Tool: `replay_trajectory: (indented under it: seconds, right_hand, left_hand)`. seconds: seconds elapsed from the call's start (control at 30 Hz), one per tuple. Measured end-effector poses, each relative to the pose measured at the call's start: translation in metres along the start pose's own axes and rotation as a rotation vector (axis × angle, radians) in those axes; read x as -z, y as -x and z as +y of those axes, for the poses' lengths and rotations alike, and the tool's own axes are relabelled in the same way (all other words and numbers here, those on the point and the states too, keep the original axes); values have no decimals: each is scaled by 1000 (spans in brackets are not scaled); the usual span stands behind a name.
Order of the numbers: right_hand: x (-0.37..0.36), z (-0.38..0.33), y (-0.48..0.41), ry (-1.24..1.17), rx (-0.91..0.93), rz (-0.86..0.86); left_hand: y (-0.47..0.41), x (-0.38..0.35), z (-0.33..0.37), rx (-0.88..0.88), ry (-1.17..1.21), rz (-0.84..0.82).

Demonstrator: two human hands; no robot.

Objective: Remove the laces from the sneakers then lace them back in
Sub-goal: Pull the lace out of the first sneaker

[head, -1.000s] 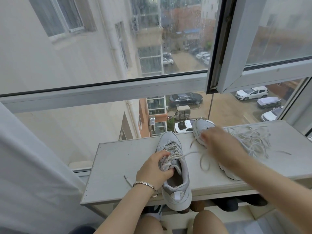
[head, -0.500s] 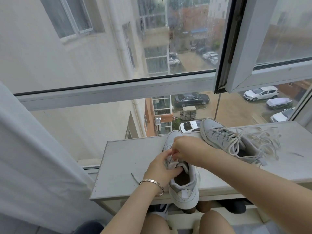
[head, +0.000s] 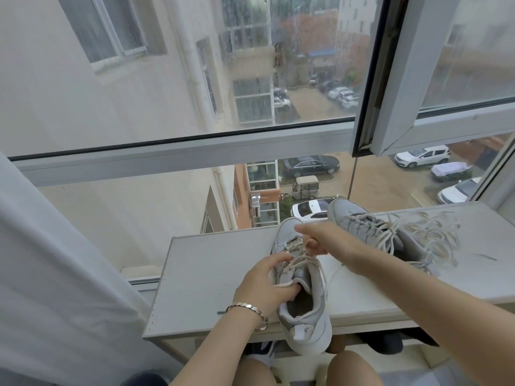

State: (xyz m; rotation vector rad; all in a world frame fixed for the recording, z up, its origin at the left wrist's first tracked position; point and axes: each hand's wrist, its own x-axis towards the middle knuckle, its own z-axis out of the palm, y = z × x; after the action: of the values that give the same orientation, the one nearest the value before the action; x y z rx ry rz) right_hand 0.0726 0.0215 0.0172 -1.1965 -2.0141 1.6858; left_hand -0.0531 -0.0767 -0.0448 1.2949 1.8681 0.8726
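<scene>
Since the earlier frame, your right hand (head: 320, 242) has lifted slightly off the near sneaker (head: 302, 291) and now pinches a strand of its lace (head: 299, 256) between thumb and fingertips, the other fingers loosely curled. Your left hand (head: 267, 282) is closed around the collar and side of that sneaker at lower centre of the frame, thumb inside the opening, pinning it to the shelf (head: 211, 277) with the heel overhanging the front edge. Treat the lace as limp and light: it gives no resistance until it binds in an eyelet, so grip it close to the eyelet and draw along the hole's axis. Judge the upper as soft and the sole as stiff; hold at the collar or midsole to resist the pull. Find the second sneaker (head: 362, 227) right of centre, lying on the shelf with loose lace loops (head: 426, 235) spread to its right
</scene>
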Motion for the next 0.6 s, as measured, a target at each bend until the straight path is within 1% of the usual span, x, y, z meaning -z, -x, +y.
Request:
replay_trajectory:
  seconds: [0.07,0.1,0.13,0.17,0.23,0.3,0.37,0.4,0.43,0.47,0.5,0.57,0.6]
  right_hand:
    - [0,-12,0,434,62,-33]
    - [0,-18,1,560,87,-78]
    - [2,-22,2,566,79,-111]
    - [5,-24,4,517,49,-115]
    - [10,-24,6,496,-8,-90]
    - [13,-24,8,684,-74,-121]
    - [10,-28,12,909,-121,-199]
    - [10,-29,12,941,-111,-219]
    - [9,-31,14,889,-75,-222]
    - [8,-31,14,743,-24,-203]
    - [9,-28,13,514,31,-148]
    - [20,-21,11,-106,91,-11]
    - [26,-17,10,-324,103,8]
  left_hand:
    - [-1,-4,6,10,-52,-9]
    - [-1,-5,9,17,-78,-11]
    - [-1,-6,11,19,-97,-9]
    - [-1,-7,12,18,-109,-5]
    - [-1,-7,13,15,-112,-3]
    - [-1,-9,14,12,-106,-9]
    - [-3,-11,16,34,-102,-10]
    - [-2,-12,16,46,-99,-8]
    - [-2,-11,15,52,-98,-6]
    - [-1,-10,13,52,-97,-5]
    - [-2,-9,11,50,-90,1]
    - [-2,-6,8,46,-59,21]
    - [-2,-4,7,39,-50,28]
